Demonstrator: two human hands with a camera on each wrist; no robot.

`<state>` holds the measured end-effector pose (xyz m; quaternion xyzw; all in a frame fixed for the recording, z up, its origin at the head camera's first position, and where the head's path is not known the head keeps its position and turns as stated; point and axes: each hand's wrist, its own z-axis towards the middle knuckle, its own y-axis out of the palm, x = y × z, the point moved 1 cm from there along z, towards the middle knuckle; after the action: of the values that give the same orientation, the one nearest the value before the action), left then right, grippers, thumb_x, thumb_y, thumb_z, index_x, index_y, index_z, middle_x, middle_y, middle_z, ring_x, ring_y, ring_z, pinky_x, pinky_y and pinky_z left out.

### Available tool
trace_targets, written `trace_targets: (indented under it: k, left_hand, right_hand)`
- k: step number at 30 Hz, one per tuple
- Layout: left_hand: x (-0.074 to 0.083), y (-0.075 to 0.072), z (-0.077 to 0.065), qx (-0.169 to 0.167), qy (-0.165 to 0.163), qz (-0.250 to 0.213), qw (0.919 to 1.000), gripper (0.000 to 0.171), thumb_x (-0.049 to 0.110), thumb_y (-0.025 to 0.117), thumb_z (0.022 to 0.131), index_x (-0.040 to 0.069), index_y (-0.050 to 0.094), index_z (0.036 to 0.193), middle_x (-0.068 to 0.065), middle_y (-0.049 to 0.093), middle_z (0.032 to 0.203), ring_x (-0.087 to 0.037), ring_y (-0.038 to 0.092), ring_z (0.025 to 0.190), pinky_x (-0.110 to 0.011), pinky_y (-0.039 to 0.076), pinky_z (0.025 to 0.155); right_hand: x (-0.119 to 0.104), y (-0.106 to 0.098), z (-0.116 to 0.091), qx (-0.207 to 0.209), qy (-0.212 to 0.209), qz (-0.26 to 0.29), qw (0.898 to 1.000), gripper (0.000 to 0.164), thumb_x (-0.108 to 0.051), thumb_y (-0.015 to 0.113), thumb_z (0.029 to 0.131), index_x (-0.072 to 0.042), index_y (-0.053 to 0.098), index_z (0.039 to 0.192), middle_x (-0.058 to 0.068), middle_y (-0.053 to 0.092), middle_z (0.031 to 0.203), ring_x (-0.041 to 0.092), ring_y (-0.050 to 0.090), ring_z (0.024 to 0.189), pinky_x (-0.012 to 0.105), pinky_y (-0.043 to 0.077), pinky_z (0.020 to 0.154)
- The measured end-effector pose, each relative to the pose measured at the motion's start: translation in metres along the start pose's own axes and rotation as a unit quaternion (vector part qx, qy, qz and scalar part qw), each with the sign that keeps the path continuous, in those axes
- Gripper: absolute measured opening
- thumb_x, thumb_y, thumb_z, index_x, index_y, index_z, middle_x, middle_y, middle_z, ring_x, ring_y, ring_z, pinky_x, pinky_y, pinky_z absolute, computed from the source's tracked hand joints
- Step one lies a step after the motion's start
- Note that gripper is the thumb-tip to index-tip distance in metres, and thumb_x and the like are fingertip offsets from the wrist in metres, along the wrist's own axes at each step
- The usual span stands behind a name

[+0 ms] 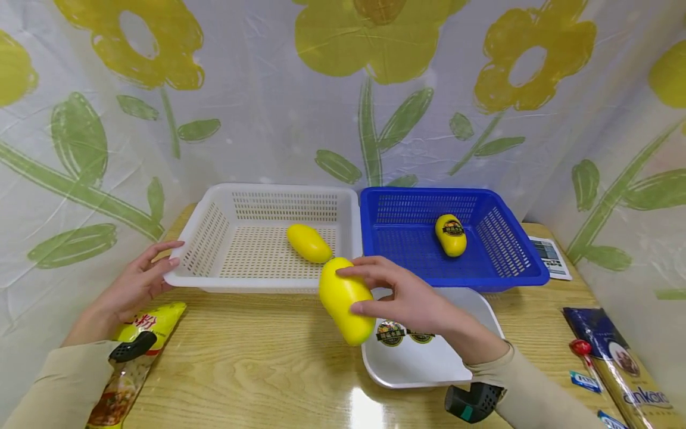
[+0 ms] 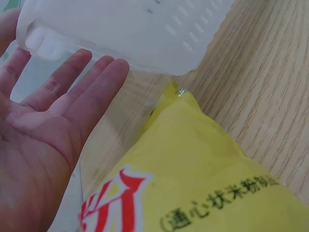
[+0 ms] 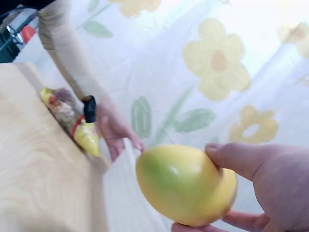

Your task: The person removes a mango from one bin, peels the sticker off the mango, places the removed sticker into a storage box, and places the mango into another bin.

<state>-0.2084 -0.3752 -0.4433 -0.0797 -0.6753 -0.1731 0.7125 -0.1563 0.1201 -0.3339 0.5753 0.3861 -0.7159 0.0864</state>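
Observation:
A plain yellow mango [image 1: 347,302] is held by my right hand [image 1: 404,295], thumb on one side and fingers on the other. It is up in front of the white basket [image 1: 268,284], over the left edge of a white tray [image 1: 418,369]. Greenish skin shows on the mango [image 3: 178,181] in the right wrist view. At the basket's left front corner, my left hand [image 1: 136,283] grips the rim, with several fingers [image 2: 96,89] below it. Inside that basket lies another mango [image 1: 309,243]. Black round stickers [image 1: 390,333] lie on the tray, partly hidden by my right hand.
Right of the white basket, a blue basket [image 1: 407,279] holds a mango with a black sticker [image 1: 451,235]. A yellow food packet [image 1: 142,357] lies beneath my left forearm. A dark packet [image 1: 621,363] and a red spoon [image 1: 581,347] are at the right. A flowered curtain [image 1: 257,119] hangs behind.

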Motion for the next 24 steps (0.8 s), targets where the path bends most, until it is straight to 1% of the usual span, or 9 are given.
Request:
trace_targets:
  k: [3, 5, 9, 11, 16, 19, 21, 24]
  left_hand:
    - [0.001, 0.001, 0.0, 0.001, -0.002, -0.001, 1.0, 0.041, 0.005, 0.038, 0.106, 0.015, 0.039, 0.145, 0.002, 0.056, 0.128, -0.013, 0.065, 0.102, -0.035, 0.057, 0.082]
    - [0.001, 0.001, 0.0, 0.001, -0.003, 0.0, 1.0, 0.041, 0.005, 0.038, 0.106, 0.015, 0.039, 0.145, 0.002, 0.056, 0.128, -0.013, 0.065, 0.102, -0.035, 0.057, 0.082]
    - [0.001, 0.001, 0.0, 0.003, -0.003, 0.001, 1.0, 0.04, 0.005, 0.038, 0.105, 0.016, 0.04, 0.144, 0.002, 0.056, 0.127, -0.013, 0.065, 0.101, -0.034, 0.057, 0.082]
    - [0.0, 0.0, -0.001, 0.004, -0.005, 0.003, 1.0, 0.04, 0.005, 0.039, 0.105, 0.016, 0.04, 0.144, 0.002, 0.056, 0.127, -0.013, 0.065, 0.101, -0.034, 0.057, 0.082]
    - [0.0, 0.001, -0.004, 0.008, 0.002, -0.005, 0.9999, 0.04, 0.004, 0.038, 0.105, 0.015, 0.04, 0.144, 0.001, 0.057, 0.126, -0.014, 0.065, 0.101, -0.032, 0.057, 0.081]
    - [-0.001, 0.003, -0.005, 0.01, 0.011, -0.007, 0.9999, 0.04, 0.003, 0.037, 0.105, 0.015, 0.041, 0.143, 0.001, 0.059, 0.126, -0.014, 0.065, 0.101, -0.031, 0.057, 0.08]
    - [0.0, 0.004, -0.004, 0.007, 0.016, -0.01, 0.9998, 0.04, 0.002, 0.037, 0.105, 0.014, 0.041, 0.143, 0.0, 0.059, 0.126, -0.015, 0.065, 0.101, -0.03, 0.057, 0.08]
    - [0.0, 0.006, -0.003, 0.003, 0.016, -0.006, 0.9998, 0.041, 0.002, 0.036, 0.105, 0.014, 0.04, 0.144, 0.0, 0.058, 0.126, -0.015, 0.065, 0.102, -0.03, 0.057, 0.08]
  right_hand:
    - [-0.001, -0.008, 0.012, 0.031, 0.006, -0.02, 0.999, 0.048, -0.028, 0.073, 0.09, -0.028, 0.058, 0.136, 0.001, 0.043, 0.143, 0.026, 0.053, 0.12, 0.04, 0.048, 0.098]
    - [0.0, -0.012, 0.022, 0.042, 0.011, -0.025, 0.999, 0.048, -0.028, 0.072, 0.09, -0.031, 0.058, 0.135, -0.001, 0.045, 0.141, 0.026, 0.054, 0.119, 0.04, 0.049, 0.097]
    - [0.003, -0.017, 0.047, 0.05, 0.02, -0.019, 0.998, 0.048, -0.028, 0.071, 0.092, -0.03, 0.056, 0.138, 0.0, 0.045, 0.142, 0.027, 0.058, 0.114, 0.037, 0.054, 0.089]
    - [0.005, -0.017, 0.063, 0.052, 0.022, -0.02, 0.998, 0.048, -0.029, 0.07, 0.092, -0.029, 0.056, 0.138, -0.002, 0.045, 0.143, 0.027, 0.06, 0.114, 0.035, 0.054, 0.088]
    - [0.01, -0.008, 0.105, 0.046, 0.025, -0.028, 0.998, 0.047, -0.03, 0.07, 0.092, -0.029, 0.057, 0.137, -0.004, 0.047, 0.144, 0.024, 0.062, 0.113, 0.033, 0.054, 0.085]
    - [0.014, 0.0, 0.133, 0.04, 0.02, -0.042, 0.998, 0.048, -0.028, 0.07, 0.092, -0.026, 0.056, 0.138, -0.003, 0.048, 0.144, 0.022, 0.061, 0.113, 0.032, 0.054, 0.085]
    - [0.019, 0.006, 0.151, 0.043, 0.023, -0.062, 0.997, 0.049, -0.028, 0.07, 0.092, -0.025, 0.056, 0.139, -0.002, 0.049, 0.144, 0.021, 0.059, 0.116, 0.032, 0.052, 0.088]
    - [0.025, 0.016, 0.175, 0.054, 0.052, -0.082, 0.994, 0.05, -0.033, 0.07, 0.091, -0.027, 0.057, 0.139, -0.001, 0.05, 0.144, 0.022, 0.05, 0.124, 0.035, 0.045, 0.096]
